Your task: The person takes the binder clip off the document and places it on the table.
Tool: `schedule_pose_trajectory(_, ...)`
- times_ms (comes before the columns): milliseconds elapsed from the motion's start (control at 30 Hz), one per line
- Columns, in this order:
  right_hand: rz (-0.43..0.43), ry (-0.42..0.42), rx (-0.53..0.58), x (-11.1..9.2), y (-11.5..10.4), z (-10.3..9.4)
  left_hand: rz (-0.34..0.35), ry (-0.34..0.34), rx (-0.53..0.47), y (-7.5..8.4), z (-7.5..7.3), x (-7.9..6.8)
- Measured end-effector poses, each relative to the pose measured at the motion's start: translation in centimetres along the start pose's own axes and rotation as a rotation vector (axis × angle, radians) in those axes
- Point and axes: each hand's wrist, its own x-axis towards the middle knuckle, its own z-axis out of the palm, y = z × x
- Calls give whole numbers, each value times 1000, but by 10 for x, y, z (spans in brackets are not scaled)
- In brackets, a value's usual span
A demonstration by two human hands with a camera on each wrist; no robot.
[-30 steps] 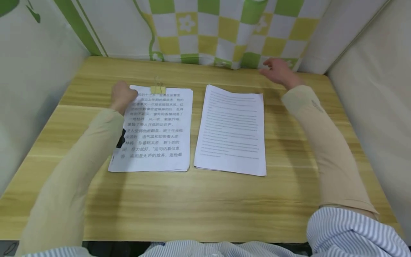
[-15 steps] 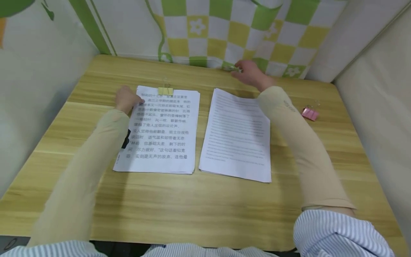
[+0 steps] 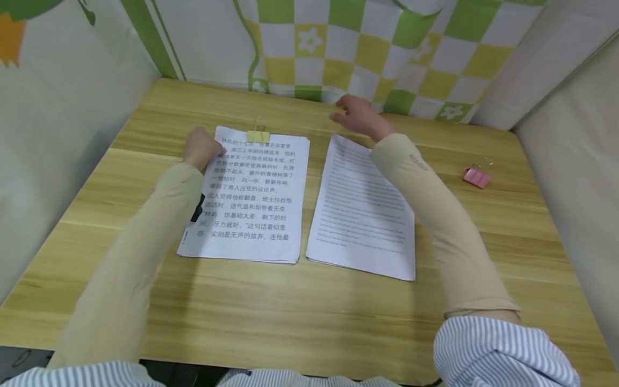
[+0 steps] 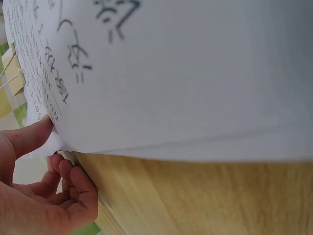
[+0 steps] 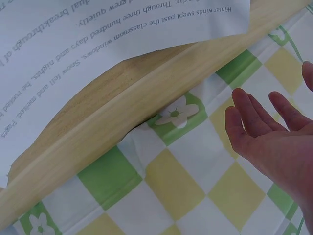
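My left hand [image 3: 200, 149] pinches the upper left edge of a paper stack [image 3: 249, 199] printed in large Chinese characters. In the left wrist view its thumb [image 4: 36, 137] lies on top of the sheets, with the other fingers curled at the edge below. A yellow binder clip [image 3: 258, 136] sits on that stack's top edge. Beyond the second stack [image 3: 360, 215], printed in small English lines, my right hand [image 3: 360, 114] hovers near the table's far edge. It holds nothing, its fingers [image 5: 252, 117] extended and loosely bent.
A pink binder clip [image 3: 476, 177] lies on the wooden table [image 3: 271, 306] to the right. Behind the far edge hangs a green, yellow and white checked curtain [image 3: 338, 48]. Pale walls [image 3: 63, 107] stand at both sides.
My right hand has moved left from the far right, above the English stack, and the pink clip has come into view. My left hand stays at the Chinese stack's edge. The head view has shifted slightly.
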Motion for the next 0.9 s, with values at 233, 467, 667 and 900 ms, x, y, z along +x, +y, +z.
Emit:
schedule_pose_trajectory(233, 7, -37, 20, 4, -8, 8, 6, 6, -30, 3, 3, -5)
schedule_pose_trajectory(467, -22, -83, 59, 10, -25, 18, 33, 28, -63, 0, 7, -4)
schedule_pose_trajectory(667, -62, -97, 14, 20, -39, 26, 31, 79, -127, -1, 11, -4)
schedule_pose_trajectory(900, -65, -106, 20, 41, -39, 41, 21, 118, -186, -4, 13, -3)
